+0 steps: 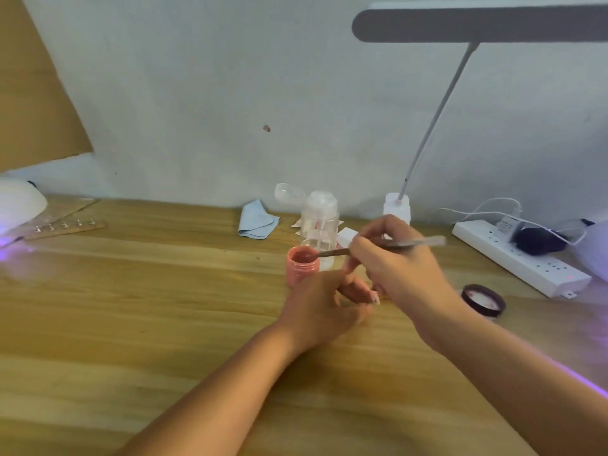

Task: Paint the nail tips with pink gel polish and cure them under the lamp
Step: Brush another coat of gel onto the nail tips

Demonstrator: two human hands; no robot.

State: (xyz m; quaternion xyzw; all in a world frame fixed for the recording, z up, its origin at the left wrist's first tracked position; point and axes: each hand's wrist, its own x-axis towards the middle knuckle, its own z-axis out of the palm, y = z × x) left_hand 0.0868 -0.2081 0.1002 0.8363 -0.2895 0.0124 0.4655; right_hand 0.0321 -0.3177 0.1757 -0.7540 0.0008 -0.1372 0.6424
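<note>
While dipping for colour: right hand [398, 268] raised over a wooden desk [131, 324], fingers [353, 255] pinched round a thin brush [388, 245] near its middle, bristle end reaching left into an open pink gel pot [302, 264]. Left hand [324, 311] resting on the desk just in front of the pot, fingers curled in a loose clench; seems to pinch a small pale nail tip [375, 297], though too blurred to be sure. Whether that hand touches the pot, cannot tell.

Behind the pot, touching or nearly so, a clear pump bottle [319, 225] with its cap flipped open. Left of the bottle, a folded blue cloth [258, 220]. Far left, a white curing lamp [19, 205] glowing violet, with a wooden strip [65, 227] of mounted nail tips just beside it. Right of the hands, a dark lid [483, 301] lying flat, and beyond it a white power strip [519, 258]. Overhead, a white desk lamp [437, 120] on a bent stalk.

Handling, as a judgement: pot small, light and open, easily tipped by a sideways drag of the brush, so best steadied at its lower wall. Gel thick and sticky; wiping off excess on the rim advisable. Brush light and stiff, best gripped low for control. Nail tip thin, springy and slick, best held by its edges, clear of the painted face.
</note>
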